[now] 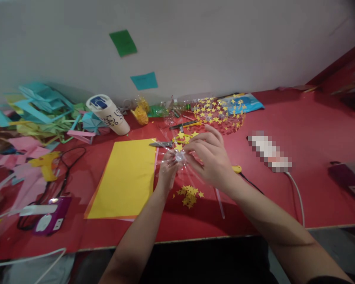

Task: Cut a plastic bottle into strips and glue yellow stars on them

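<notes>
My left hand (167, 169) is closed around the clear plastic piece (180, 156), which has thin transparent strips fanning out from its middle. Several yellow stars (181, 135) sit on the strips. My right hand (208, 156) reaches in from the right, thumb and forefinger brought together at a small yellow star (179, 148) beside the clear middle. Its other fingers are raised and bent. Below both hands, a pile of loose yellow stars (189, 196) lies on the red table (106, 232).
Yellow paper sheets (124, 177) lie left, by scissors (162, 144). Behind stand a white cup (108, 114) and a finished-looking star-covered fan (211, 110). A yellow glue gun (45, 165), folded paper shapes (44, 106) and a purple box (51, 217) crowd the left. A cable (298, 193) runs right.
</notes>
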The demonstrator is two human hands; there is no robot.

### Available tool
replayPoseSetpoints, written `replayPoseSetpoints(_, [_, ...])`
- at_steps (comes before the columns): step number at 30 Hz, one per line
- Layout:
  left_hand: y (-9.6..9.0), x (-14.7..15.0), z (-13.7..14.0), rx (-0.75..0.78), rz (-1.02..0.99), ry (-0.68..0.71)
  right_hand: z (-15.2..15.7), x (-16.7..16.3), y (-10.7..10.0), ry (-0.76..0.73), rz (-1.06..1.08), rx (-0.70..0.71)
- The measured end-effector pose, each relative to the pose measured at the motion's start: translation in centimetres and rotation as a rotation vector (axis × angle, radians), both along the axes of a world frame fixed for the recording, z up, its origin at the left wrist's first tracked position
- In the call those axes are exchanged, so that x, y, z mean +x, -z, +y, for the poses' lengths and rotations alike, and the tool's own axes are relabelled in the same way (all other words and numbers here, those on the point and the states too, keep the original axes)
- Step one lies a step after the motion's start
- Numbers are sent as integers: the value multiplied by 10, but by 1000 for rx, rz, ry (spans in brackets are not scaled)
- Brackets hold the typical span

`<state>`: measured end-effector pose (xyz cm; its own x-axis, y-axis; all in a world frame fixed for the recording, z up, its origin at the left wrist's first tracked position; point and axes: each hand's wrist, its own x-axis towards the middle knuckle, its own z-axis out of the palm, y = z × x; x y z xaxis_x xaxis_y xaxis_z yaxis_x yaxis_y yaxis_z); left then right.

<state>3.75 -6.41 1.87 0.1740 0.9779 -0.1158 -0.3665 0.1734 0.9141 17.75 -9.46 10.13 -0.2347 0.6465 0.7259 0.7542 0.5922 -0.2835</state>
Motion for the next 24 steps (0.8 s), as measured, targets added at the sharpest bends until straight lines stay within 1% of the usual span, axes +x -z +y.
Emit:
replayPoseSetpoints(5, [-2, 0, -1, -3, 10, -29, -1, -4, 3, 3, 60, -7])
replayPoseSetpoints(9, [-4, 1, -1, -7, -73, -45, -2, -5, 5, 54, 98, -17])
replayPoseSetpoints(14, [-2, 4, -2, -46, -155, -128, -2, -5, 4, 57, 73, 40])
replayPoseSetpoints(19, [0, 4, -3, -20, -181, -118, -4, -7, 6, 43, 61, -5])
replayPoseSetpoints(24, [-6, 5, -4, -61, -192, -154, -4, -8, 7, 44, 100, -13])
